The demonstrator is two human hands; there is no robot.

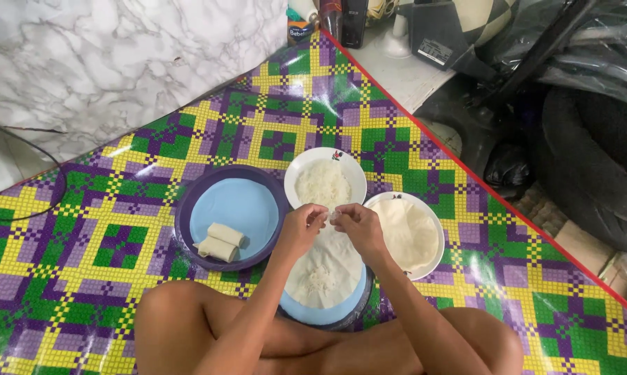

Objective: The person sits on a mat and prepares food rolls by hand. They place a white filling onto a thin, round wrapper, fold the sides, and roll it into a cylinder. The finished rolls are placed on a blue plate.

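The left hand point(301, 226) and right hand point(355, 223) meet fingertip to fingertip, pinching a small white bit of filling above the round wrapper point(325, 269) on a blue plate point(322, 312). Behind them sits the bowl of white filling point(325, 182); left, two finished rolls point(220, 243).

Mat point(105, 278) left side open; centre blocked w/ purple plate point(188, 208), filling bowl point(325, 182), wrapper plate point(411, 232); junk at far corner.

The left hand point(301, 229) and right hand point(355, 226) pinch a bit of white filling over a thin wrapper point(325, 267). Two rolls point(220, 242) lie on the blue plate point(237, 201).
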